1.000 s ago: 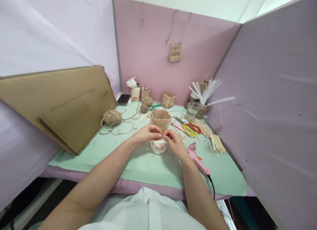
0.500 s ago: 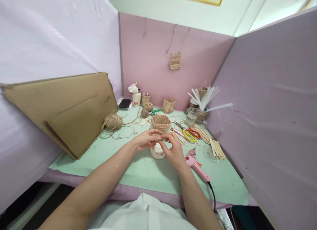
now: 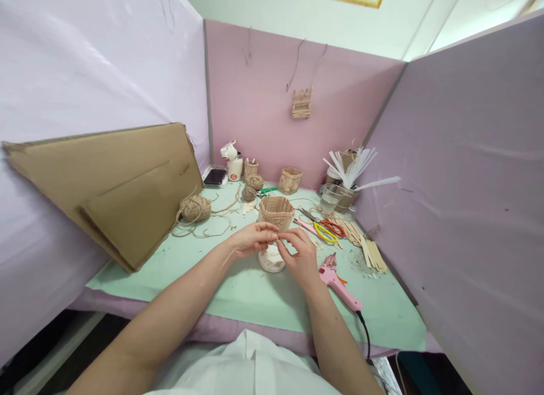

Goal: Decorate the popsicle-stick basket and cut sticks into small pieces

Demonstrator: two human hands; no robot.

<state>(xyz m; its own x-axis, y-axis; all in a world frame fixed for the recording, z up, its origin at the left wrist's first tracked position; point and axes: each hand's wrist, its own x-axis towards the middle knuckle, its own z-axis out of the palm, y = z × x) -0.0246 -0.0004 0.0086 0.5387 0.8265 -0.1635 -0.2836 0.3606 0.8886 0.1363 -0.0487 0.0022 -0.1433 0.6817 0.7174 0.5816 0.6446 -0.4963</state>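
Note:
My left hand [image 3: 252, 240] and my right hand [image 3: 298, 252] meet fingertip to fingertip over the green table mat [image 3: 238, 281]. Both pinch something small between them that I cannot make out. Just behind the fingers stands a small basket of wooden sticks [image 3: 276, 211]. Under the hands a round white dish [image 3: 270, 261] rests on the mat. A pink glue gun [image 3: 340, 284] lies to the right of my right wrist, its cord running off the front edge.
A folded cardboard sheet [image 3: 114, 182] leans at the left, with a ball of twine [image 3: 194, 208] beside it. Scissors [image 3: 325, 229], loose wooden sticks [image 3: 368, 247], a cup of white strips [image 3: 351, 171], a phone [image 3: 213, 177] and small baskets [image 3: 290, 179] crowd the back and right.
The hands have stayed pinched together over the dish, with only the fingers shifting a little. The view has tilted up slightly since the earliest frame.

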